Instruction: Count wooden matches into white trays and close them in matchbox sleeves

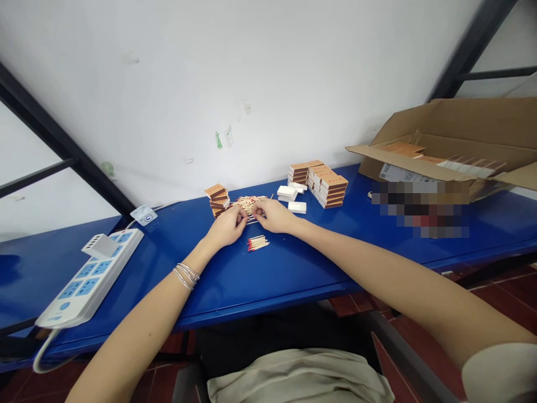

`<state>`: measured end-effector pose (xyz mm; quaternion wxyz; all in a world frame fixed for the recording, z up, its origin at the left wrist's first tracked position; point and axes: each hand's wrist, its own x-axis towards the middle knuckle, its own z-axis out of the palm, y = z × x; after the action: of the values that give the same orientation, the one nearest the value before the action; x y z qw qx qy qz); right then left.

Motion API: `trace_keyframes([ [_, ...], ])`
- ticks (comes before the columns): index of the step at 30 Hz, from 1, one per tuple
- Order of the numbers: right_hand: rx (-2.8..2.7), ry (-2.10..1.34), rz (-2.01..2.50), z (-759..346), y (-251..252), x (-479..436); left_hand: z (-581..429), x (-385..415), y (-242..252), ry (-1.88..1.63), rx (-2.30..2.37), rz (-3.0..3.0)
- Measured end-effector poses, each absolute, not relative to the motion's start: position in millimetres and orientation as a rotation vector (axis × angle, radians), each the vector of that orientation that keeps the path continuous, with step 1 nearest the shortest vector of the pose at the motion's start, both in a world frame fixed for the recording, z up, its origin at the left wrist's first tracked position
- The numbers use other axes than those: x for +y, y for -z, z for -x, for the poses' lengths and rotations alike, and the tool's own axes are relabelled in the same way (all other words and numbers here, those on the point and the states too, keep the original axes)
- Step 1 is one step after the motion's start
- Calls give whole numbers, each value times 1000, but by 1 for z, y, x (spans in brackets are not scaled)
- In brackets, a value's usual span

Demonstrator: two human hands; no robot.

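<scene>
My left hand (226, 226) and my right hand (272, 216) meet at the middle of the blue table (176, 285), their fingers curled around thin wooden matchsticks (253, 220). Just behind them lies a loose pile of matches (249, 204). A small bundle of red-tipped matches (258, 243) rests in front of my hands. Orange-and-white matchboxes stand in a short stack (217, 200) behind my left hand and in taller stacks (327, 187) to the right. White matchbox trays (287, 193) lie near my right hand.
A white power strip with blue sockets (90, 277) lies at the table's left, with its cable hanging over the front edge. An open cardboard box (444, 145) holding matchbox packs stands at the right, beside a pixelated patch (419, 210). A white wall rises behind the table.
</scene>
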<state>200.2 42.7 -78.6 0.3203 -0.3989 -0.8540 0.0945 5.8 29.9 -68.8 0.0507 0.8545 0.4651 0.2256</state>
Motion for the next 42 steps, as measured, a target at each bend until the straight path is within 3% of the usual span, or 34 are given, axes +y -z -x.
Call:
trace_keyframes([
  [17,-1737,-1060,864,-199,76,45,-15,20,66,-976,1280,-2266],
  [25,-2106,-659,950,-211,61,35,-17,20,66,-603,1427,-2591],
  [29,-2378,-745,889,-215,53,29,-17,22,69,-539,1451,-2644],
  [34,-2465,-742,911,-214,49,26,-14,24,71,-698,1404,-2472],
  [42,-2157,-631,1025,-214,58,35,-19,23,73,-931,1257,-2046],
])
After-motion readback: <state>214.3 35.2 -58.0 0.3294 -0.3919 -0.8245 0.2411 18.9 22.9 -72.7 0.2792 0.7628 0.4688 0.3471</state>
